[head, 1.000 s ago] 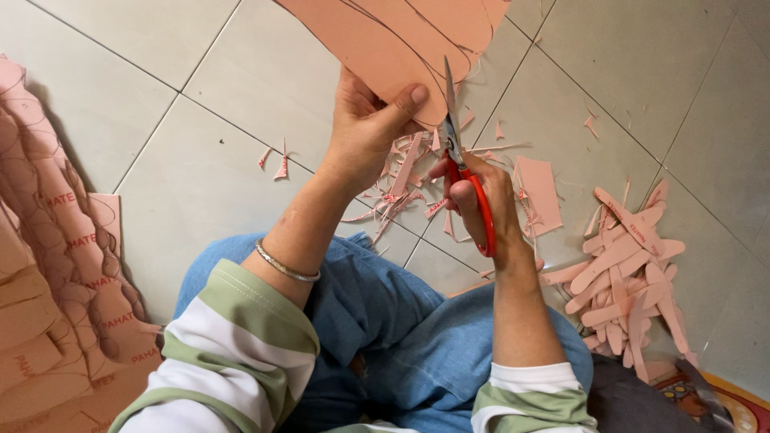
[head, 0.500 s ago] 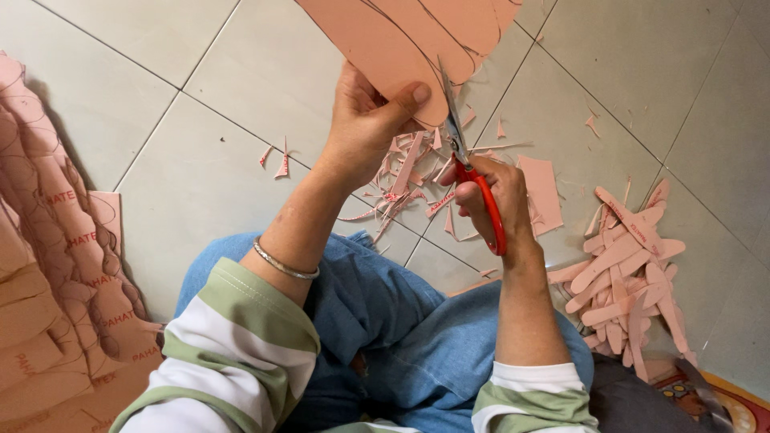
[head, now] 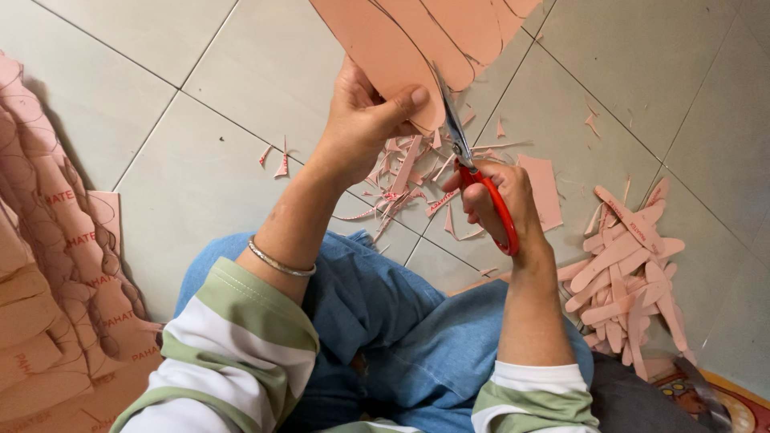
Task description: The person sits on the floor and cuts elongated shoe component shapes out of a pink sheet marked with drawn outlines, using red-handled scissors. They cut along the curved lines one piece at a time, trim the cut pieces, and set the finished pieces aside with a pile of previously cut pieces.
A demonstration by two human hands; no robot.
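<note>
While the person sat on the tiled floor (head: 200, 184), the pink sheet (head: 417, 40) was held up in the air in front of them, near the top of the view. Dark curved lines were drawn on the sheet.

The left hand (head: 361, 120) pinched the bottom edge of the sheet. Its thumb lay flat on the front and its other fingers were tucked behind.

The right hand (head: 497, 200) was just below and to the right of the sheet. It was closed around the red handles of the scissors (head: 473, 172). The long blades pointed up and a little to the left, into the bottom edge of the sheet, right beside the left thumb. The blades looked almost shut, with their tips at the sheet.

So the sheet lay above the right hand, and the scissors ran the same way as the drawn lines, from the bottom edge up. The left hand was the nearer one to the sheet, since it touched it. The right hand touched only the scissors.

Below the sheet, small pink scraps (head: 409, 176) lay scattered on the floor. To the right of the sheet and lower down sat a pile of cut strips (head: 626, 265). Far to the left of the sheet was a stack of pink sheets (head: 56, 265). Blue trousers (head: 385, 329) covered the person's legs.
</note>
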